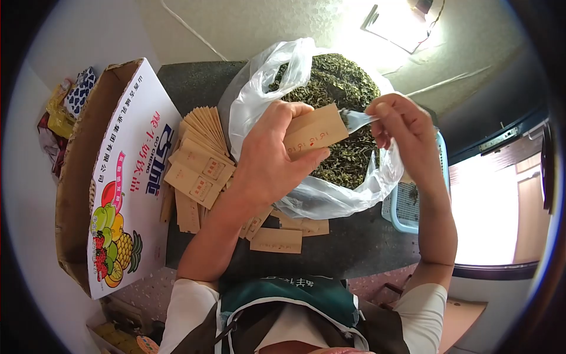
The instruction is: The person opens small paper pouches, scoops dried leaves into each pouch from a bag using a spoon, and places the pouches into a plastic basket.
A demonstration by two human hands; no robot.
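Note:
My left hand is closed around a small brown paper packet, held over a clear plastic bag full of dried green leaves. Between the fingers of my right hand is a translucent scoop. Its tip, with some leaves on it, is at the packet's right end. Many more brown packets lie fanned and piled left of the bag, and a few lie in front of it, one near the table edge.
At the left stands a large white cardboard box with printed fruit. A light blue basket is right of the bag on the dark table. A bright lamp shines at the back right. Colourful bags are beyond the box.

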